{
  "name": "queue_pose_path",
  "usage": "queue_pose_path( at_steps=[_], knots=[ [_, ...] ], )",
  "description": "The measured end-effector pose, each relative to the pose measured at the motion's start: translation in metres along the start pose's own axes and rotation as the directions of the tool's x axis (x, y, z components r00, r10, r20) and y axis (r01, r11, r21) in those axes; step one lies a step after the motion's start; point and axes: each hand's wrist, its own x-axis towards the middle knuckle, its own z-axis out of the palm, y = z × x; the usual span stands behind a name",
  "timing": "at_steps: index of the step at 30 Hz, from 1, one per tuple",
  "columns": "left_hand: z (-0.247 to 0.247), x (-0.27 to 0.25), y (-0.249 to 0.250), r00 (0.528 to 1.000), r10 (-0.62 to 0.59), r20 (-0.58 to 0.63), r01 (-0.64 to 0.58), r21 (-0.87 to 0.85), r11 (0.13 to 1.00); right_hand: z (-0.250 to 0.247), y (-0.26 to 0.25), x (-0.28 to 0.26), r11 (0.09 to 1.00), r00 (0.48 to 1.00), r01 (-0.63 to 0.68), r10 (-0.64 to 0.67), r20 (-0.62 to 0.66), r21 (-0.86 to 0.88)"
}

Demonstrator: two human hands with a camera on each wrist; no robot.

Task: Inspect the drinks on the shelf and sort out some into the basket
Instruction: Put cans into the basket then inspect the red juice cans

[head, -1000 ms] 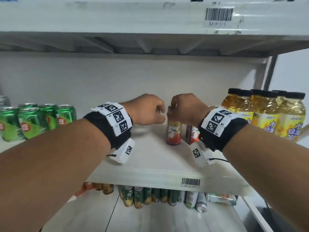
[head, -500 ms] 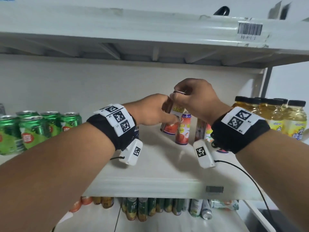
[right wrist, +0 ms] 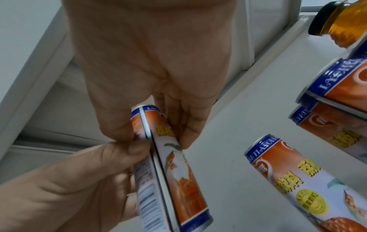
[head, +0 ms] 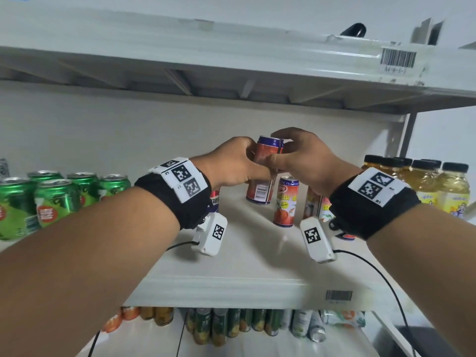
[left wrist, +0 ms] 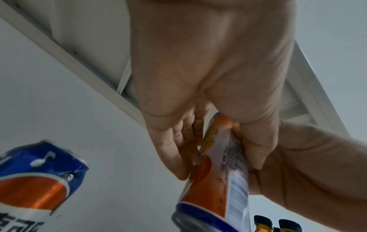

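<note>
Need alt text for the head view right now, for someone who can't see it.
Both hands, left hand and right hand, hold a slim orange-red can tilted above the white shelf. A matching can stands below it, with green cans at left and yellow bottled drinks at right.

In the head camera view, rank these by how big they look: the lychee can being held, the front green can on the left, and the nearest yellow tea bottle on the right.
Largest to smallest:
1. Front green can
2. Yellow tea bottle, partly hidden, so unsure against the green can
3. Held lychee can, partly covered by both hands
</note>
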Motion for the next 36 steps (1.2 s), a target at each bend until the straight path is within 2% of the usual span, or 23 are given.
queue_pose_path(
  at_steps=[4, 9, 12, 15, 19, 22, 26, 28, 31, 34, 36],
  knots=[
    [0.004, 0.006, 0.001, 1.000, 0.017, -0.016, -0.016, 0.044, 0.999, -0.002, 0.008, 0.003, 1.000, 1.000, 0.016, -0.016, 0.001, -0.020],
    [0.021, 0.019, -0.010, 0.997, -0.079, 0.004, 0.077, 0.224, 0.972, -0.015, 0.017, 0.011, 0.959, 0.995, 0.088, -0.096, -0.016, -0.270],
    [0.029, 0.027, -0.023, 0.986, -0.157, 0.049, 0.137, 0.288, 0.948, -0.019, 0.030, 0.022, 0.836, 0.990, 0.134, -0.142, 0.026, -0.532],
    [0.035, 0.033, -0.035, 0.976, -0.199, 0.087, 0.157, 0.353, 0.922, -0.013, 0.050, 0.034, 0.645, 0.991, 0.135, -0.079, 0.111, -0.752],
    [0.039, 0.038, -0.043, 0.967, -0.244, 0.079, 0.194, 0.392, 0.899, -0.005, 0.072, 0.044, 0.665, 0.996, 0.037, 0.035, 0.080, -0.746],
    [0.038, 0.040, -0.044, 0.960, -0.272, 0.072, 0.221, 0.406, 0.887, 0.000, 0.078, 0.052, 0.645, 0.995, 0.039, 0.048, 0.092, -0.763],
    [0.035, 0.039, -0.043, 0.953, -0.295, 0.064, 0.245, 0.405, 0.881, 0.004, 0.076, 0.055, 0.570, 0.987, 0.064, 0.087, 0.137, -0.819],
    [0.033, 0.038, -0.039, 0.956, -0.287, 0.058, 0.231, 0.455, 0.860, 0.004, 0.076, 0.054, 0.581, 0.988, 0.067, 0.075, 0.136, -0.811],
    [0.030, 0.038, -0.032, 0.980, -0.199, 0.003, 0.167, 0.535, 0.828, -0.002, 0.073, 0.053, 0.697, 0.993, 0.030, 0.063, 0.102, -0.716],
    [0.031, 0.040, -0.022, 0.998, -0.066, -0.018, 0.066, 0.495, 0.867, -0.015, 0.064, 0.051, 0.835, 0.999, -0.001, 0.028, 0.042, -0.551],
    [0.033, 0.041, -0.013, 1.000, -0.011, -0.012, 0.015, 0.437, 0.899, -0.024, 0.055, 0.048, 0.874, 0.998, 0.045, -0.056, -0.009, -0.483]
  ],
)
